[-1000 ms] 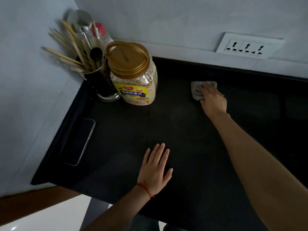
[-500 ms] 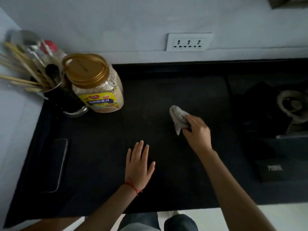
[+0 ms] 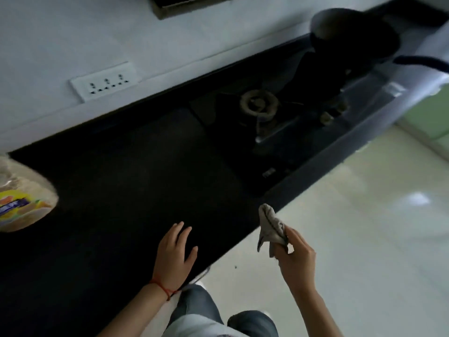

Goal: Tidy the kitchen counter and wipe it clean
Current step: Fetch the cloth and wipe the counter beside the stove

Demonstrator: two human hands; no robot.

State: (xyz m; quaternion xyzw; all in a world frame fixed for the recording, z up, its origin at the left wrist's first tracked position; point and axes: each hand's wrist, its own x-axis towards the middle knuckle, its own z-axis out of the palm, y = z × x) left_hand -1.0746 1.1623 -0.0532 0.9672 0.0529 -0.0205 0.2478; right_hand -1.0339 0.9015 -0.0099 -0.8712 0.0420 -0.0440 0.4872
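- The cloth point(image 3: 270, 230) is a small grey rag, crumpled and limp, with one end sticking up and two loose corners hanging down (it looks thin and well used).
- It is off the counter point(image 3: 126, 181), held up in the air just past the counter's front edge, over the pale glossy floor point(image 3: 364, 239).
- The right hand point(image 3: 297, 259) grasps the cloth: thumb and fingers are curled and pinch its lower part, with the rest of the rag standing out above the fingertips.
- The left hand point(image 3: 175, 255) lies flat on the black counter near its front edge, palm down, fingers straight and slightly spread, holding nothing. A red string sits round its wrist.
- The counter is dark and matte, running back to a white wall.
- At the far left edge stands a clear jar point(image 3: 23, 203) of oats with a yellow label, only partly in view.
- A white socket strip point(image 3: 105, 81) is on the wall behind the counter.
- To the right, a gas burner point(image 3: 258, 104) is set in the stove top, with a dark pan point(image 3: 354, 36) beyond it.
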